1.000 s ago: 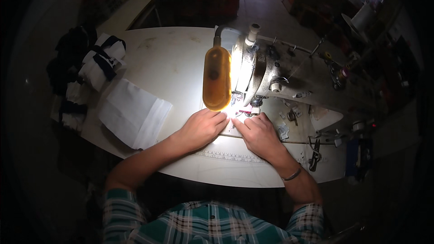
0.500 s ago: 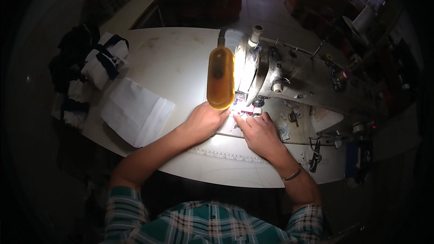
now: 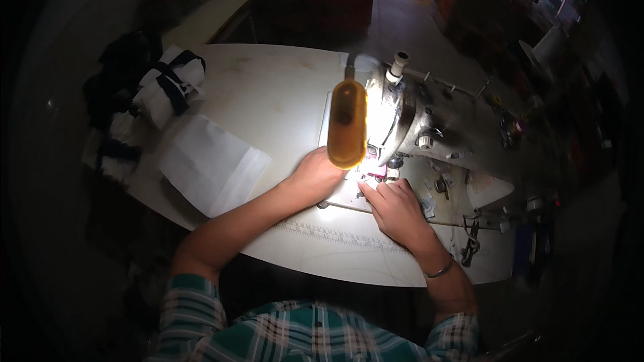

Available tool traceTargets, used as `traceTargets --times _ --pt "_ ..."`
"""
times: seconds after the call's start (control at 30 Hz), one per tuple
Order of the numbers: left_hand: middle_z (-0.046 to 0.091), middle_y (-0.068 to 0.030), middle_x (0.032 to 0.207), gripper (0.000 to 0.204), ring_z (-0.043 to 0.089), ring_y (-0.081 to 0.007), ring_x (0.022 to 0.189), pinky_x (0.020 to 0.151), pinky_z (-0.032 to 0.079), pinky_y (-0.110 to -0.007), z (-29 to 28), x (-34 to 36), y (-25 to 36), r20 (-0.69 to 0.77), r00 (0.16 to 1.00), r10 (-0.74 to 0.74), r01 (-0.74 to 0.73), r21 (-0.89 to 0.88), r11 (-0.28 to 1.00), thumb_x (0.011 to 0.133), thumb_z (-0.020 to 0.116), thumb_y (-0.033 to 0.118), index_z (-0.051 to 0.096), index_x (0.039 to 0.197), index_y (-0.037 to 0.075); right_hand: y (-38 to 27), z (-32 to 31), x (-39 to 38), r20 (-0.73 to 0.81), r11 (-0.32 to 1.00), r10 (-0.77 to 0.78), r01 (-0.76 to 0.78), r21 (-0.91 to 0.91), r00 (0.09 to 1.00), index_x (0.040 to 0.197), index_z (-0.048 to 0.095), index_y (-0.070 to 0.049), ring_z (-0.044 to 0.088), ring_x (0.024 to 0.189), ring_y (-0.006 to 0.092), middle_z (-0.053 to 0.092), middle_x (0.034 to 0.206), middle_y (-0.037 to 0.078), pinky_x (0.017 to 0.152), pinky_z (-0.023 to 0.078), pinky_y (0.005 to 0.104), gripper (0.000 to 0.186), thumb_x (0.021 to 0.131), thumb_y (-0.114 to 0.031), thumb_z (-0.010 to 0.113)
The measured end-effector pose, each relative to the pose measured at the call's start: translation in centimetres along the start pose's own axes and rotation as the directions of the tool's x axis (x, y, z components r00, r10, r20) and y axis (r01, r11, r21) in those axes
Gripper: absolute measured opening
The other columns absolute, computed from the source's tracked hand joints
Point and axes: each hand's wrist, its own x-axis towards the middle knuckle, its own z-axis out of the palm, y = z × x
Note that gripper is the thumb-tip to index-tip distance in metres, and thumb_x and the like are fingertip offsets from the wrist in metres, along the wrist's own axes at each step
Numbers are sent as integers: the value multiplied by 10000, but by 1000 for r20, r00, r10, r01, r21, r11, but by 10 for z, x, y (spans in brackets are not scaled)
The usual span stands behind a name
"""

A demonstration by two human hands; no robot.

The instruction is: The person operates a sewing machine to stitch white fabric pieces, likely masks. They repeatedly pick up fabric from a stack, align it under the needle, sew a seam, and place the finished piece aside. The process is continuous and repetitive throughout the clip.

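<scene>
A grey sewing machine [image 3: 429, 127] stands on a white table [image 3: 268, 94], lit by an amber lamp head [image 3: 347, 124] on a bent neck. My left hand [image 3: 318, 174] rests flat on the machine bed just under the lamp, fingers toward the needle. On the bed in front of the presser foot, my right hand [image 3: 396, 208] presses down on a small pale piece of fabric [image 3: 365, 171] with pink in it. The lamp hides part of the needle area and of the fabric.
A folded white cloth [image 3: 211, 164] lies left of my left arm. A heap of black and white garments [image 3: 147, 100] sits at the table's far left. Scissors [image 3: 469, 241] and small tools lie right of the machine. The surroundings are dark.
Both hands have slid forward toward the needle, the left one now partly under the lamp. The view has shifted a little.
</scene>
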Motion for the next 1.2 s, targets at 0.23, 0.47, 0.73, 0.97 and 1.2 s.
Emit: traceTargets --times 0.23,0.47,0.73,0.97,1.2 --pt "681 -135 1070 231 673 -322 1023 878 579 -446 25 20 -11 -277 959 -53 41 -50 998 864 617 43 721 1069 69 -5 -12 3 28 999 22 -23 30 999 1323 718 -103 579 828 283 581 862 84 851 448 398 383 945 -61 670" --pt "655 -115 1170 238 631 -299 1083 929 570 -414 114 49 -68 -342 891 -298 7 -647 763 827 661 63 731 1055 54 -6 -13 6 27 999 -1 -1 45 1000 1301 724 -110 577 830 287 577 851 83 843 450 396 365 942 -62 687" --pt "551 -172 1446 487 519 -356 1294 1081 472 -456 9 48 -16 -69 974 -215 218 37 975 839 650 39 687 1324 22 5 -12 -9 0 998 25 -25 49 1000 1303 730 -122 615 852 244 570 840 60 859 442 387 371 938 -79 678" --pt "592 -167 1419 440 573 -368 1303 1105 481 -480 -101 -118 -71 -313 878 -363 450 277 849 976 667 40 632 1415 27 -3 -13 2 13 994 30 -32 104 999 1287 731 -89 617 872 262 590 854 65 874 444 405 359 935 -57 667" --pt "690 -161 1088 132 670 -362 1047 901 535 -464 -135 -224 -136 -398 483 -780 814 -124 567 967 712 130 714 1052 29 -7 -11 5 20 994 76 -78 77 997 1288 739 -81 577 826 269 584 847 75 843 444 396 362 933 -48 674"
